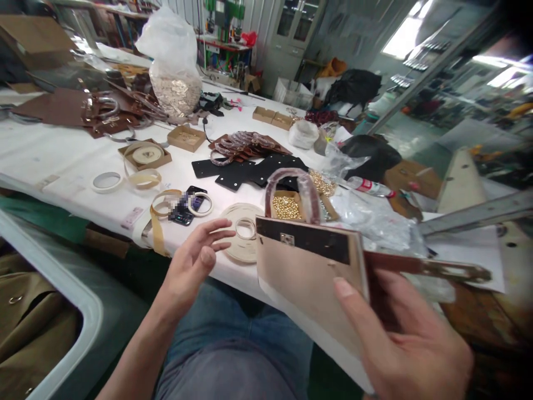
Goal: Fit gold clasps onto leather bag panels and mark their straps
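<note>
My right hand point(400, 339) grips a handbag panel point(303, 261), thumb on its beige inner face and fingers behind it. A black strip with a small metal fitting runs along the panel's top edge. Above it rises a brown handle point(272, 186) wrapped in clear plastic. A brown strap with a metal end point(458, 269) sticks out to the right. My left hand point(200, 255) is open, fingers spread, holding nothing. It hovers just left of a large roll of tape point(237, 253), with a smaller tape ring point(245, 229) on top.
Gold rivets point(287, 208) fill a small box behind the panel. Black pieces point(258, 172) and brown handled panels point(250, 145) lie farther back. Left are a phone point(187, 214), tape rolls point(106, 181) and brown bag parts point(62, 108). A grey bin point(94, 311) stands beside the table.
</note>
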{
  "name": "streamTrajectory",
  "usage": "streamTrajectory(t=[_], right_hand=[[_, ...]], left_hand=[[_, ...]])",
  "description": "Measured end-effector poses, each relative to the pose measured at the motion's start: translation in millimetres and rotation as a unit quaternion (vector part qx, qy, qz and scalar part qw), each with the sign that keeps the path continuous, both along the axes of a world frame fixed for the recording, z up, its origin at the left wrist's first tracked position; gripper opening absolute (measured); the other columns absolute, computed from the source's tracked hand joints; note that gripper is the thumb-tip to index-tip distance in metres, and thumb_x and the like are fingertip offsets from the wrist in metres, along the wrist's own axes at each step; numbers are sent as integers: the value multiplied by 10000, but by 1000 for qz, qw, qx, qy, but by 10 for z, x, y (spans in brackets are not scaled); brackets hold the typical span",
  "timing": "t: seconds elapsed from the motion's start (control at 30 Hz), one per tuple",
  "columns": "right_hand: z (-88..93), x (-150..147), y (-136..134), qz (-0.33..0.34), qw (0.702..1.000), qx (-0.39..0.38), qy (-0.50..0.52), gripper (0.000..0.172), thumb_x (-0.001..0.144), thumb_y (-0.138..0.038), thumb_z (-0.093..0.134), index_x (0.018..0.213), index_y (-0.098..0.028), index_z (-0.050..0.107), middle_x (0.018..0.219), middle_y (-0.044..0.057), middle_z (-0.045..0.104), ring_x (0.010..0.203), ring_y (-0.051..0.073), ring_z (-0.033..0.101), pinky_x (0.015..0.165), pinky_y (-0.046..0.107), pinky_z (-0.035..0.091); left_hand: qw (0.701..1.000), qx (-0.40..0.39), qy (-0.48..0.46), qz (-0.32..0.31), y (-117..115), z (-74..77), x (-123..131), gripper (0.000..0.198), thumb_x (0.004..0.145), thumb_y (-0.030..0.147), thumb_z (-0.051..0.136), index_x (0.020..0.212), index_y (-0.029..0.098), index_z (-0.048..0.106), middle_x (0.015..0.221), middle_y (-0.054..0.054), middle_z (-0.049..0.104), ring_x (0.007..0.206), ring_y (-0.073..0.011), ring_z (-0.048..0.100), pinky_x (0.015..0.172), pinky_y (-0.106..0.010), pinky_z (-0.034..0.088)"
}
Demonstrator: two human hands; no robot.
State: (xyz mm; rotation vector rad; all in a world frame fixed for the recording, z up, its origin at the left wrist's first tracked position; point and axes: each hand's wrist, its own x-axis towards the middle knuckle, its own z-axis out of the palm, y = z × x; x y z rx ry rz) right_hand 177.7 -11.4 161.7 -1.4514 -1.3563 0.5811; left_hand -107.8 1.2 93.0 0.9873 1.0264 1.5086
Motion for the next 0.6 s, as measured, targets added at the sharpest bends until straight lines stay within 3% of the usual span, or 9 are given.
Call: streamTrajectory(t=[0.1, 0.17, 0.27, 0.4, 0.5, 0.6], right_hand=[[32, 194, 140, -27, 992, -38, 118, 353, 988, -416, 839, 1338, -369, 832, 1261, 164, 847, 1026, 409, 852, 788, 560, 724], [-110, 261, 315, 27, 982, -50, 182, 444, 993, -429, 784, 1427, -336, 792, 1255, 162, 850, 1036, 421, 854, 859, 611, 716], [-495, 231, 615, 127, 956, -108, 243, 579, 1024, -468, 676, 1565, -263, 705, 1199, 164, 857, 1076, 433, 851, 932, 638, 689], [-1005, -9, 953, 218, 903, -229, 292, 639, 1002, -514, 640, 1562, -211, 693, 1147, 156, 867, 1052, 428, 852, 896, 586, 683], [-1228, -143, 1162, 252, 877, -269, 308, 702, 912, -524, 720, 1530, -193, 705, 1101, 143, 872, 1010, 419, 851, 851, 539, 683], [-1346, -147, 1335, 258, 868, -276, 323, 674, 890, -561, 783, 1461, -207, 733, 1128, 126, 873, 981, 383, 849, 845, 492, 678]], left_hand=[[996, -23, 36, 83, 97, -154, -168, 716, 1024, 738, 757, 1450, 163, 737, 1507, -210, 720, 1448, -426, 667, 1190, -545, 591], [994, -31, 37, 97, 155, -274, -258, 736, 1007, 750, 770, 1442, 157, 737, 1543, -215, 701, 1505, -425, 622, 1203, -540, 581], [999, -29, 7, 38, 217, -382, -309, 835, 985, 835, 723, 1475, 159, 731, 1567, -230, 692, 1524, -444, 606, 1213, -565, 570], [998, -58, -1, -34, 305, -440, -265, 780, 1011, 805, 706, 1492, 191, 735, 1367, -208, 801, 1318, -431, 744, 1055, -530, 646], [996, -71, 53, -26, 429, -527, -261, 650, 1045, 713, 720, 1447, 203, 740, 1267, -159, 832, 1159, -369, 792, 955, -454, 654], [984, -60, 166, 5, 564, -634, -292, 580, 1063, 701, 688, 1349, 201, 762, 1259, -134, 829, 1130, -336, 779, 926, -400, 629]])
